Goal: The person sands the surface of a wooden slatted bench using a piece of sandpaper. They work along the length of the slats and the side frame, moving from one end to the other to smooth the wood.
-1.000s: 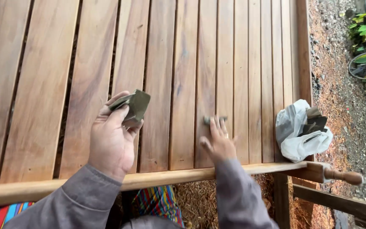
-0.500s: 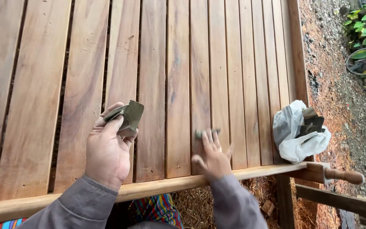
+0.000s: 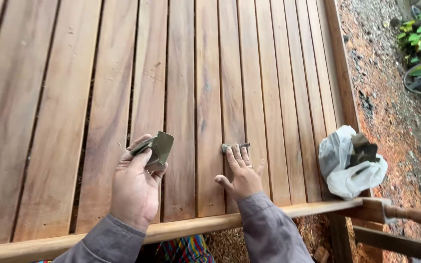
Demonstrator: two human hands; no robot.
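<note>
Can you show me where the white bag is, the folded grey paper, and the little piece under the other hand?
white plastic bag [image 3: 349, 181], head view, lower bulge.
folded sandpaper [image 3: 161, 146], head view, flat face.
small sandpaper piece [image 3: 235, 145], head view, exposed edge.

Two hands showing, left hand [image 3: 135, 190] and right hand [image 3: 242, 175], two sandpaper pieces [image 3: 157, 148], one white plastic bag [image 3: 349, 170] lying, one wooden handle [image 3: 408, 213] sticking out, one slatted wooden panel [image 3: 205, 73]
</note>
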